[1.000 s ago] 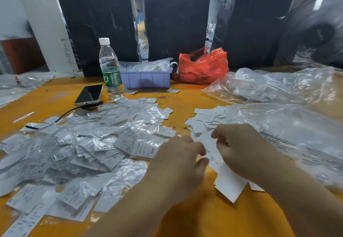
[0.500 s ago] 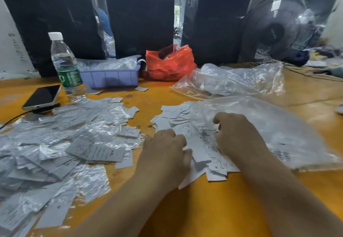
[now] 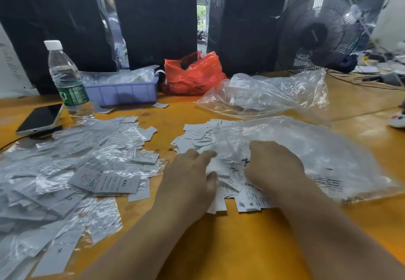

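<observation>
A loose heap of white paper size tags (image 3: 230,176) lies on the orange table (image 3: 230,246) in front of me, partly under a clear plastic bag (image 3: 306,152). My left hand (image 3: 188,176) rests on the heap's left side, fingers reaching into the tags. My right hand (image 3: 274,165) sits on the heap's right side with its fingers curled down onto the tags at the bag's edge. What either hand grips is hidden under the fingers. A wide pile of tags sealed in small clear sleeves (image 3: 72,170) covers the table to the left.
A water bottle (image 3: 68,82) and a phone (image 3: 40,118) stand at the back left. Behind them are a purple tray (image 3: 122,92), a red plastic bag (image 3: 192,75), another clear bag (image 3: 269,95), black wrapped boxes (image 3: 157,21) and a fan (image 3: 317,32).
The view has swung to the right and closer to the loose tags. Both hands stayed on the heap, and the left fingers now reach further into the tags.
</observation>
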